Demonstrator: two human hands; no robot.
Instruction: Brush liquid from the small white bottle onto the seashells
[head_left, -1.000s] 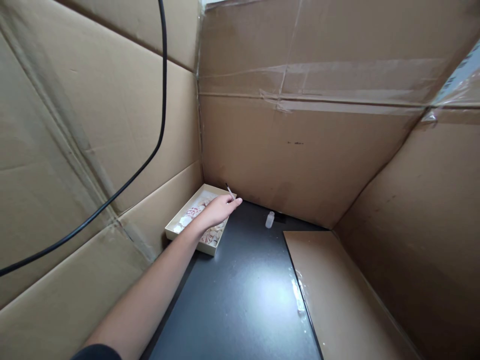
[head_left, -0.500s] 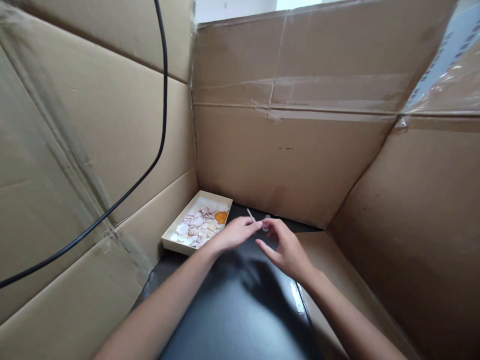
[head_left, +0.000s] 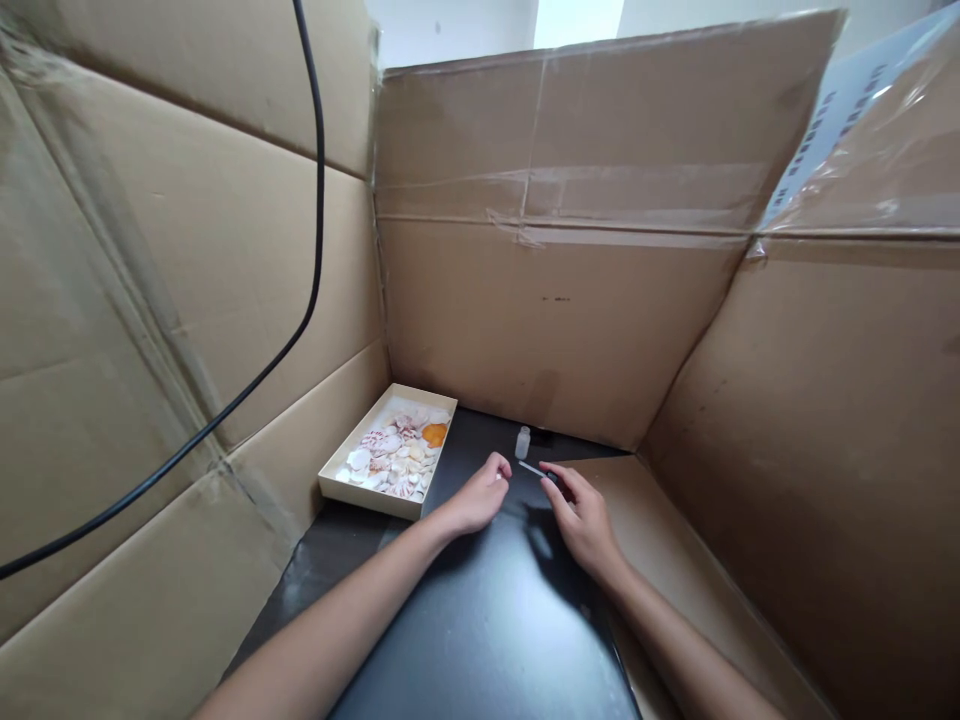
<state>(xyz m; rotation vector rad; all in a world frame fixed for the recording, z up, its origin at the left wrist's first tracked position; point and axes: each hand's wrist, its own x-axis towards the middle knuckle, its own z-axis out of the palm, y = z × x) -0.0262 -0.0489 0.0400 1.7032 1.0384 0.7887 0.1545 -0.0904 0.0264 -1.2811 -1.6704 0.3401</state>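
My right hand (head_left: pixel 581 512) pinches the dark end of a thin pale stick (head_left: pixel 532 469), whose free tip points left toward my other hand. My left hand (head_left: pixel 482 494) is closed, its fingers curled in; a small whitish spot shows at the fingertips, too small to name. Just beyond both hands a small translucent bottle (head_left: pixel 523 443) stands upright on the black tabletop (head_left: pixel 480 620). Left of my left hand lies a shallow cream box (head_left: pixel 367 497) holding several seashells (head_left: pixel 390 452), mostly white and reddish-brown, one of them orange.
Tall cardboard walls (head_left: pixel 570 340) enclose the table at the back and both sides. A black cable (head_left: pixel 318 200) hangs down in front of the left wall. Along the table's right side lies a flat cardboard panel (head_left: pixel 652 540).
My hands have moved apart and nearer to me. The pale stick, earlier beside my left fingers, is now in my right hand. The bottle, partly hidden before, shows fully.
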